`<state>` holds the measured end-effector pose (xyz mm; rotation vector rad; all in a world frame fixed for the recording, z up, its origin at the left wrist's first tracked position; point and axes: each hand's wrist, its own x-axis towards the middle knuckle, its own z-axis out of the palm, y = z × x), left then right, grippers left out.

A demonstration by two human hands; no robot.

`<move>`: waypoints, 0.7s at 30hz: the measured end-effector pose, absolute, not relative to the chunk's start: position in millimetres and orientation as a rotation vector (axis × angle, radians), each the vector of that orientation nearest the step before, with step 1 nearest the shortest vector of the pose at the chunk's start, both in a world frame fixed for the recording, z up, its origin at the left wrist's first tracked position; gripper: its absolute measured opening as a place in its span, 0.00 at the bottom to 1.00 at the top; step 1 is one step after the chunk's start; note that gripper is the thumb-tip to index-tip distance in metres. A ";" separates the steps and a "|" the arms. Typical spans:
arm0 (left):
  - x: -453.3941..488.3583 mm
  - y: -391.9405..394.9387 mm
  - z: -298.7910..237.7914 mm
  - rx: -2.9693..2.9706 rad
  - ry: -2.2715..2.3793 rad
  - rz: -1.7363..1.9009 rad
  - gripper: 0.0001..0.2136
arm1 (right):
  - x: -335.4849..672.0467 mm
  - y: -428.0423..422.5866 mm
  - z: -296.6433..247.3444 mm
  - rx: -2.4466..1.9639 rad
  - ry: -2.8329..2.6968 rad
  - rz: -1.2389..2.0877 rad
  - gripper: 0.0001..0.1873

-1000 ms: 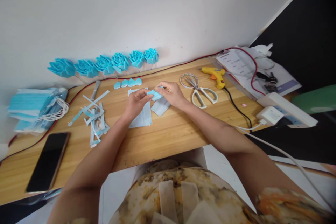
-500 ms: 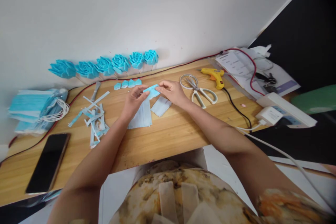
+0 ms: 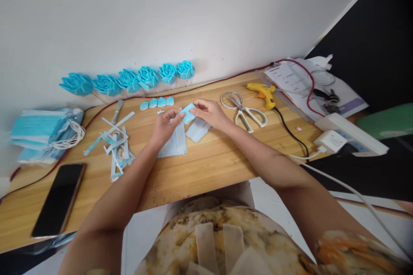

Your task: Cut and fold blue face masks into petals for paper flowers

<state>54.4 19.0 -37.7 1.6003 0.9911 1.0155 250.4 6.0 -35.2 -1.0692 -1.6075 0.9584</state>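
My left hand point(image 3: 166, 125) and my right hand point(image 3: 209, 113) pinch a small light-blue piece of mask fabric point(image 3: 187, 113) between them, a little above the wooden desk point(image 3: 206, 163). Under the hands lie two pale blue cut mask sheets, a larger one point(image 3: 176, 142) and a smaller one point(image 3: 197, 130). Several small folded blue petals point(image 3: 157, 102) sit in a row just behind. A line of finished blue fabric roses point(image 3: 129, 79) leans on the white wall.
White scissors point(image 3: 247, 113) and a yellow glue gun point(image 3: 263, 92) lie to the right, with papers, keys and a power strip point(image 3: 351, 133) beyond. Cut strips point(image 3: 116, 144), a stack of masks point(image 3: 41, 131) and a black phone point(image 3: 60, 197) are at the left.
Both hands shifted slightly back from the sheets and turned the small blue piece between the fingertips; it now shows as a flat tilted square. Nothing else moved.
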 end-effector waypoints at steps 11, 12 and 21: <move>56.5 14.3 -42.6 1.639 0.802 0.923 0.15 | 247.5 2.2 -32.1 -1.143 -1.639 0.899 0.19; 56.8 13.7 -40.6 1.604 0.770 0.918 0.15 | 247.8 1.8 -31.9 -1.133 -1.640 0.907 0.19; 62.7 8.5 -30.9 1.331 0.814 0.978 0.17 | 255.6 7.5 -32.6 -1.005 -1.474 0.980 0.22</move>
